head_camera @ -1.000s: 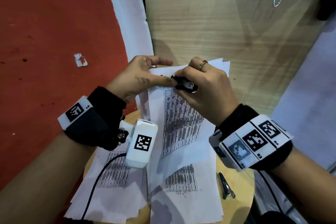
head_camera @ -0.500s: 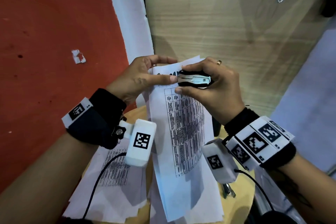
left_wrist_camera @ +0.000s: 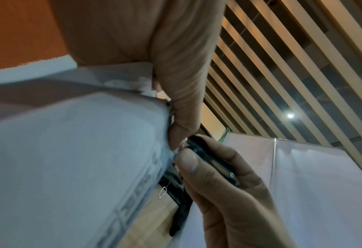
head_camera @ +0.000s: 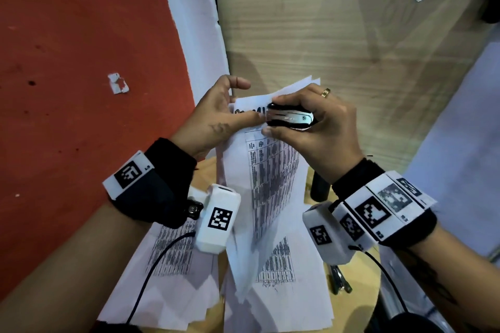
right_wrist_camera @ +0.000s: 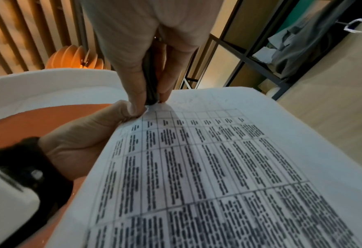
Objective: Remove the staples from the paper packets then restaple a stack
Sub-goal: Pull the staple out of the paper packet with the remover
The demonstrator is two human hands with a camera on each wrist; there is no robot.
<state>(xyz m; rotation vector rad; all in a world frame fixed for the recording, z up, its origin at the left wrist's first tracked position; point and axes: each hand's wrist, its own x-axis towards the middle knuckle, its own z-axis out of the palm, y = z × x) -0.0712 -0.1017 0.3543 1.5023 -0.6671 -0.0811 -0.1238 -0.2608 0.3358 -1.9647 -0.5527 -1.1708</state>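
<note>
A stapled paper packet (head_camera: 270, 170) with printed tables is held up above the table. My left hand (head_camera: 243, 113) pinches its top left corner, thumb on the printed side. My right hand (head_camera: 269, 119) grips a black and silver staple remover (head_camera: 292, 117) lying sideways, its nose against that same corner beside the left thumb. In the left wrist view the staple remover (left_wrist_camera: 211, 161) meets the packet (left_wrist_camera: 69, 151) edge at my fingertips (left_wrist_camera: 182, 134). In the right wrist view the remover (right_wrist_camera: 151, 87) tip touches the packet (right_wrist_camera: 218, 159) corner. The staple itself is hidden.
Loose printed sheets (head_camera: 176, 265) cover a round wooden table (head_camera: 359, 303). A small metal tool (head_camera: 339, 280) lies at the table's right side, behind it a black cylinder (head_camera: 319, 186). A wooden panel (head_camera: 351, 48) stands behind, and a red surface (head_camera: 81, 62) spreads to the left.
My right hand has rolled over, so the staple remover now lies sideways with its silver face up. The packet's top has risen a little and swung with both hands.
</note>
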